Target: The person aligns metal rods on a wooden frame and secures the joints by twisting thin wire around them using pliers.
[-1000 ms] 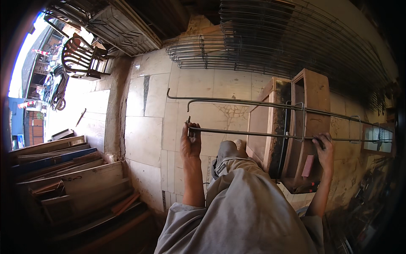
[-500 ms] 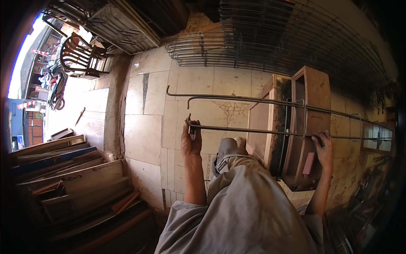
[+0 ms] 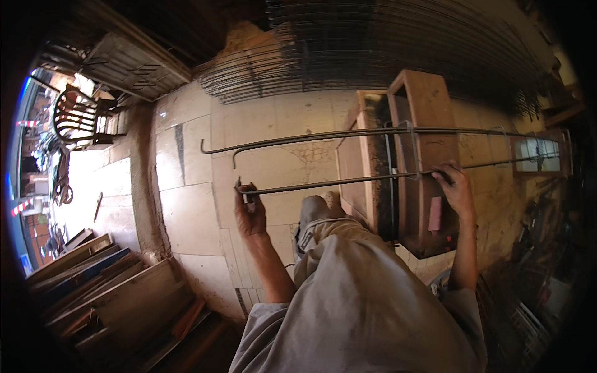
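Note:
A long frame of reinforcing bars [image 3: 323,184] spans the view in front of me, its bars bent into hooks at the left end. Thin wire stirrups [image 3: 413,151] join the bars further right. My left hand [image 3: 251,214] is closed round the hooked left end of the nearest bar. Further along that same bar, just right of a stirrup, my right hand [image 3: 457,189] grips it with curled fingers. Behind the bars stand an open wooden box [image 3: 432,102] and a reddish block [image 3: 435,214] near its lower part.
Many long bar frames [image 3: 348,59] are piled along the far side. Wooden boards [image 3: 130,292] lean in a stack at lower left. A slatted chair [image 3: 78,118] stands by the bright opening at far left. Pale tiles [image 3: 186,217] cover the floor.
The whole view has turned, so the box, chair and piled frames sit further left. Both hands keep their grip on the bar, and its left end appears further left and slightly lower.

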### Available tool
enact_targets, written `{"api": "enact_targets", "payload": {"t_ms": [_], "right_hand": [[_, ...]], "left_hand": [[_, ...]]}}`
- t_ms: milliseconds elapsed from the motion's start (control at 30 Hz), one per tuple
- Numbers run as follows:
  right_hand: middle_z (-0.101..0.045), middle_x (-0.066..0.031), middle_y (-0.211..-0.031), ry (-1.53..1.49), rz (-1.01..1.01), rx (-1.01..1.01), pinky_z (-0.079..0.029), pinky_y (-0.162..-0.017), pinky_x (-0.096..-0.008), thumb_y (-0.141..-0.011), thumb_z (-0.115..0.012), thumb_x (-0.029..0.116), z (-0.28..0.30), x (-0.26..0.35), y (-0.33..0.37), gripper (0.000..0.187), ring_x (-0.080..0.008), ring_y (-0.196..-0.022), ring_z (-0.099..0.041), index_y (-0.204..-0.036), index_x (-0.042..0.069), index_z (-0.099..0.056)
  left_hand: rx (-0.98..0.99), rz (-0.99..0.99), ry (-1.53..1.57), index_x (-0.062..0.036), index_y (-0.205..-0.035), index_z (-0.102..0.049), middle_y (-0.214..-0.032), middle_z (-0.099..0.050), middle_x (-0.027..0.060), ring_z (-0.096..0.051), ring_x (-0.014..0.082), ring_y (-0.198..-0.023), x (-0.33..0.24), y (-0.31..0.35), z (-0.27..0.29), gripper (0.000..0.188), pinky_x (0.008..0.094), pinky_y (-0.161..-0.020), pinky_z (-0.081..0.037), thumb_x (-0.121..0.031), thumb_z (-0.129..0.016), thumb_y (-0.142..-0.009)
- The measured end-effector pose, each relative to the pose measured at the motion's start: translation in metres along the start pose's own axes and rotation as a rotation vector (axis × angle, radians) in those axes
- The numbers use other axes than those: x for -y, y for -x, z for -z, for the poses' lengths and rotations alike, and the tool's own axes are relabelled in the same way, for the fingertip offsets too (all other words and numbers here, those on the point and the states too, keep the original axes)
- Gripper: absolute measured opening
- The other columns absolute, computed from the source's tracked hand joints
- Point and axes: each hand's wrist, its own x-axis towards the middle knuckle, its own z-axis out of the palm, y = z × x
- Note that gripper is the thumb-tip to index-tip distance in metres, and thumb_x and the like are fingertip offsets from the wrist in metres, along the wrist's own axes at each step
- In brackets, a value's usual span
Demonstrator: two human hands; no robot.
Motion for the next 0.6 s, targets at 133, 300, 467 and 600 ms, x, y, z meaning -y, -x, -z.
{"api": "enact_targets", "payload": {"t_ms": [133,300,467,600], "right_hand": [[-0.065,-0.0126,-0.094,-0.041,-0.005,-0.015,-0.051,-0.076,-0.0364,-0.082,-0.072,0.008,-0.004,-0.009,0.000,0.017,-0.0306,-0.087,-0.066,-0.097,0.000,-0.069],[-0.067,-0.0125,-0.096,-0.077,0.024,0.018,-0.052,-0.077,-0.0367,-0.083,-0.071,0.009,0.000,-0.013,-0.002,0.017,-0.0312,-0.088,-0.066,-0.097,0.000,-0.068],[-0.067,-0.0129,-0.097,-0.033,0.100,0.063,-0.053,-0.076,-0.0382,-0.084,-0.070,0.009,0.005,-0.015,-0.006,0.016,-0.0329,-0.088,-0.066,-0.097,0.000,-0.068],[-0.067,-0.0123,-0.095,-0.047,0.123,0.101,-0.053,-0.075,-0.0382,-0.084,-0.070,0.010,0.010,-0.016,-0.010,0.015,-0.0326,-0.087,-0.066,-0.095,0.000,-0.068]], "left_hand": [[0.025,-0.050,-0.058,0.0091,-0.114,-0.054,-0.092,-0.059,0.0116,-0.061,0.0187,-0.088,-0.002,-0.005,0.005,0.028,0.0307,-0.093,-0.054,-0.010,-0.062,-0.095],[-0.043,-0.164,-0.320,0.0087,-0.119,-0.054,-0.102,-0.061,0.0129,-0.060,0.0190,-0.097,-0.001,-0.003,-0.002,0.033,0.0327,-0.100,-0.050,-0.014,-0.060,-0.096],[0.070,-0.272,-0.769,0.0024,-0.121,-0.056,-0.107,-0.064,0.0143,-0.062,0.0220,-0.102,-0.005,0.018,-0.017,0.030,0.0395,-0.098,-0.052,-0.015,-0.058,-0.097],[0.091,-0.243,-0.828,0.0013,-0.124,-0.055,-0.109,-0.063,0.0137,-0.061,0.0217,-0.104,-0.016,0.017,-0.014,0.032,0.0401,-0.098,-0.050,-0.016,-0.059,-0.097]]}}
